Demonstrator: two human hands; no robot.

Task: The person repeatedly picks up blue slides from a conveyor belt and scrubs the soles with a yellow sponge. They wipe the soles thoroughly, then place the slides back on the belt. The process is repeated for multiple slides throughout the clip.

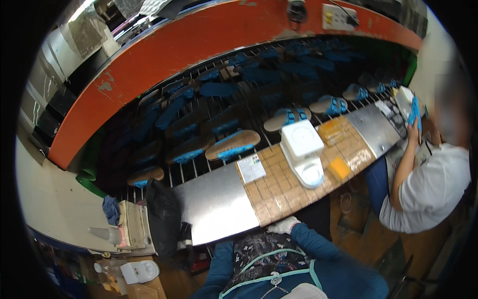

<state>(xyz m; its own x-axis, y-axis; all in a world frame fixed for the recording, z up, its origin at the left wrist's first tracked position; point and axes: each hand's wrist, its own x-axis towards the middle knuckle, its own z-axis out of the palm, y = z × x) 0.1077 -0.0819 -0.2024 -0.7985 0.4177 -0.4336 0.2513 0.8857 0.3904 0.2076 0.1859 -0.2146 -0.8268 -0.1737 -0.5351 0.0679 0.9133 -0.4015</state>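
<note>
My right hand (283, 225), in a white knitted glove, rests at the front edge of the work ledge, close to the brown taped board (271, 207). Its fingers are hardly visible, so their pose is unclear. My left sleeve (219, 260) runs down to the ledge's edge, and the hand beyond it is hidden. Ahead of me on the ledge stands a white plastic device (302, 142) with a rounded base. A printed white card (251, 168) lies to its left, with a yellow-orange block (339, 169) on its right. Behind them, blue-strapped sandals (232, 145) lie on a wire rack.
A worn orange panel (144, 65) arches over the rack. A black cloth or bag (165, 214) hangs at the ledge's left end. To the right sits a co-worker in a white shirt (428, 189), holding a blue sandal part (415, 110). A second white device (140, 271) lies lower left.
</note>
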